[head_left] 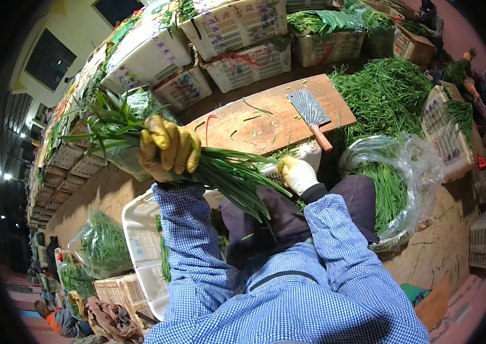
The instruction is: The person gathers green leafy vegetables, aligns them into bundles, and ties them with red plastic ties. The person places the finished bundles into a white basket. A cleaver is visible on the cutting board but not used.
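My left hand, in a yellow-stained work glove, grips a bunch of garlic chives in mid-air. Its long flat leaves trail to the right over my dark-covered lap, while the other end fans out left of the glove. Close to the leaves on the right is my right hand, in a whitish glove with curled fingers; whether it pinches a leaf is hidden. Beyond both hands lies a wooden board strewn with cut scraps. A cleaver rests on the board, its reddish handle jutting over the near edge.
A large heap of chives lies right of the board, behind a clear plastic bag of greens. White plastic crates are stacked ahead. Another white crate stands at my left. People work at the far right and lower left.
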A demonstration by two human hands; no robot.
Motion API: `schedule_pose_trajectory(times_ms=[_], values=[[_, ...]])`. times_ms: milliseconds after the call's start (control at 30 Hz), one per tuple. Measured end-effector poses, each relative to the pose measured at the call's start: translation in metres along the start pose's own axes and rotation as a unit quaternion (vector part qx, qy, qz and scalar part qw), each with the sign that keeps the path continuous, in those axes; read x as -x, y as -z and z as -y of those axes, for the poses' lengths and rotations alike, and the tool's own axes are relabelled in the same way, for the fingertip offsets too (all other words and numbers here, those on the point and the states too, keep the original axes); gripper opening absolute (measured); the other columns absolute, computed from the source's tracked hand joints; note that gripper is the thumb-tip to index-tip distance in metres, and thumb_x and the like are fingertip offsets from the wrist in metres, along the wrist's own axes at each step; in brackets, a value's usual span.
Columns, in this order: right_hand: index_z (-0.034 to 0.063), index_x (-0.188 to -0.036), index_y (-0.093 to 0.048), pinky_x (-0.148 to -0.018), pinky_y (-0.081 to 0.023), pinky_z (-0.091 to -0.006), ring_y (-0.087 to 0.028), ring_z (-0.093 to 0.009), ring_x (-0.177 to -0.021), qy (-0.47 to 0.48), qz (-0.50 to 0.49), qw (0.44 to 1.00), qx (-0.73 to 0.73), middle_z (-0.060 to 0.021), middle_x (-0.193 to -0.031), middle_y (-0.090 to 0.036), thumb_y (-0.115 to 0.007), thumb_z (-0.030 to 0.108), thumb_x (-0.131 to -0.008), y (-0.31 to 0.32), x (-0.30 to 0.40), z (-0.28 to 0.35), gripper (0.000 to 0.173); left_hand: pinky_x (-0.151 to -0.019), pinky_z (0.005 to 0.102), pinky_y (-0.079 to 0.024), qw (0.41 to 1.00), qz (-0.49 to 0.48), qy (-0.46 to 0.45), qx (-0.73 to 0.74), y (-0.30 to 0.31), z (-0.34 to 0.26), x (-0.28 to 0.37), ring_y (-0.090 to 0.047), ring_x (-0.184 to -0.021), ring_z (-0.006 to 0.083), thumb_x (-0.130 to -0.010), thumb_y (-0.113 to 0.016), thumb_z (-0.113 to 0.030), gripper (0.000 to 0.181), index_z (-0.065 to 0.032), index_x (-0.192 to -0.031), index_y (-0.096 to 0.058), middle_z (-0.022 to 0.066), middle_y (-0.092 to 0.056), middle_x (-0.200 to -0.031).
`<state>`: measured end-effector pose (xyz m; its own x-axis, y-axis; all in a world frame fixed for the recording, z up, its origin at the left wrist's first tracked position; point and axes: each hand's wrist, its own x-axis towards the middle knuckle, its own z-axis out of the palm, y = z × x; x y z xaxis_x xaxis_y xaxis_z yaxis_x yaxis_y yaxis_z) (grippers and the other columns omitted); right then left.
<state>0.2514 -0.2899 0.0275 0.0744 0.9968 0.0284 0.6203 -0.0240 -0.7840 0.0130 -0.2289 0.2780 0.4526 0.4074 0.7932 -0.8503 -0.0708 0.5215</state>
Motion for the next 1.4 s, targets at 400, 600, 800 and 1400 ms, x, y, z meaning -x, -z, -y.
schedule_pose_trajectory(times_ms=[400,600,800,1400], values=[[-0.0029,-0.125,-0.055,-0.096,-0.047,-0.0335,-0.06,-0.023,-0.109,0.072,0.144,0.895,-0.417,-0.0158,-0.118,-0.064,-0.068,0.018,-0.09,0.016,0.035,0.064,0.042,-0.044,0.0234,-0.051,0.998,0.004,-0.051,0.039,0.004,-0.014,-0.004,-0.043,-0.036,0.0038,-0.104,-0.046,-0.028,0.026,-0.0059,-0.097,-0.058,-0.0055,-0.046,-0.048],[0.0029,-0.116,-0.06,-0.082,-0.051,-0.0334,-0.065,-0.026,-0.096,0.024,0.036,0.94,-0.34,-0.0157,-0.105,-0.068,-0.06,0.011,-0.091,-0.058,0.002,0.047,0.026,-0.048,0.0242,-0.054,0.998,0.017,-0.05,0.028,0.001,-0.007,-0.011,-0.044,-0.039,0.0053,-0.105,-0.043,-0.027,0.027,-0.0049,-0.097,-0.058,-0.0044,-0.047,-0.051],[0.0083,-0.103,-0.061,-0.071,-0.052,-0.0396,-0.064,-0.033,-0.083,0.028,-0.013,0.995,0.095,-0.0143,-0.087,-0.068,-0.052,0.025,-0.092,-0.056,0.001,0.026,0.022,-0.049,0.0264,-0.053,0.999,-0.032,-0.036,-0.005,0.004,0.005,-0.004,-0.044,-0.04,0.007,-0.105,-0.043,-0.028,0.031,-0.0032,-0.099,-0.06,-0.0029,-0.049,-0.053],[0.0093,-0.151,-0.03,-0.106,-0.039,-0.0453,-0.045,-0.041,-0.129,0.154,-0.029,0.987,-0.018,-0.0259,-0.136,-0.047,-0.088,0.048,-0.058,0.103,0.034,0.135,0.117,-0.062,0.034,-0.052,0.88,-0.454,0.108,-0.084,-0.011,0.082,-0.002,-0.05,-0.051,0.0137,-0.098,-0.057,-0.034,0.034,-0.0009,-0.098,-0.066,-0.0021,-0.047,-0.056]])
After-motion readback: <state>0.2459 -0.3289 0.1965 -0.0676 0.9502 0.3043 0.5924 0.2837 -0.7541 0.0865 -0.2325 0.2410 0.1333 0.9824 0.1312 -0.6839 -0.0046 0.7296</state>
